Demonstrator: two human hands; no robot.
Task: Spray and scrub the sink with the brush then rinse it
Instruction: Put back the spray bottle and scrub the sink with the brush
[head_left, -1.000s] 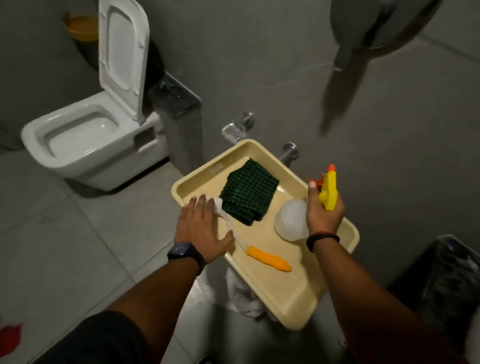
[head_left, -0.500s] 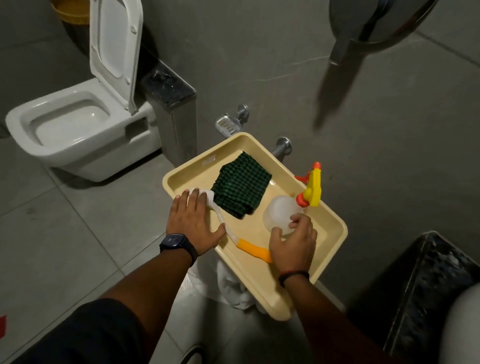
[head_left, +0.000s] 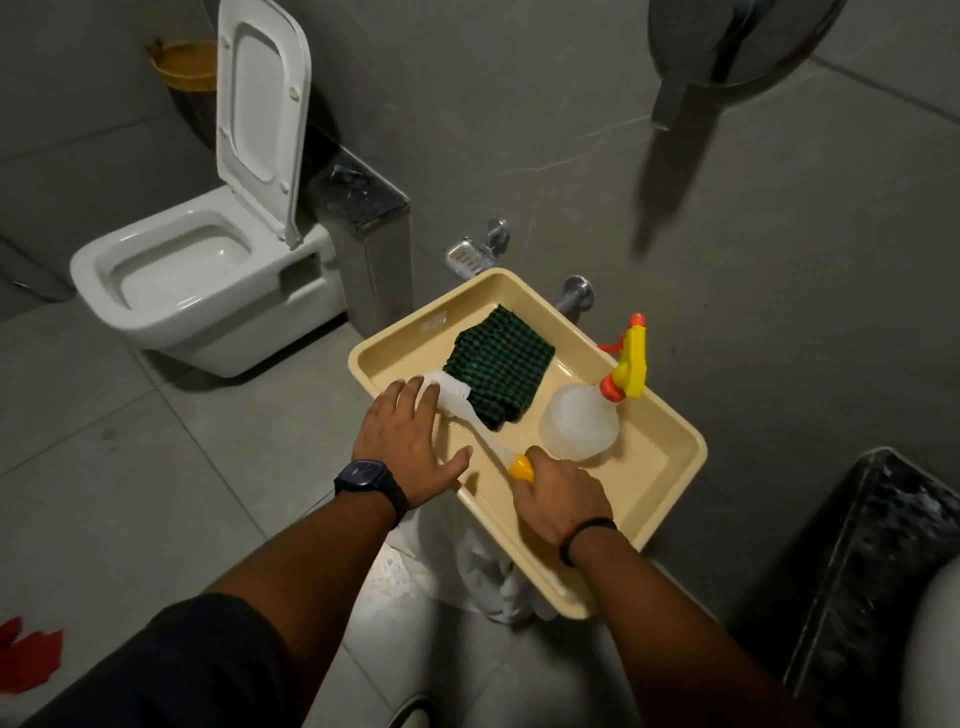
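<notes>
A cream rectangular tray (head_left: 670, 467) sits below me on a white-draped stand. In it lie a folded green checked cloth (head_left: 498, 374), a clear spray bottle (head_left: 579, 426) with a yellow and orange trigger head, and a brush (head_left: 470, 410) with white bristles and an orange handle. My right hand (head_left: 561, 499) is closed around the brush's orange handle. My left hand (head_left: 410, 441) lies flat with fingers spread on the tray's near left rim, touching the bristle end. No sink basin is clearly in view.
A white toilet (head_left: 171, 280) with its lid up stands at the left. A chrome soap dish (head_left: 470, 257) and a chrome fitting (head_left: 576, 291) are on the grey wall behind the tray. A dark speckled counter edge (head_left: 872, 571) is at the right.
My right hand set the spray bottle down in the tray, moved left and closed on the brush handle. My left hand stayed on the tray rim.
</notes>
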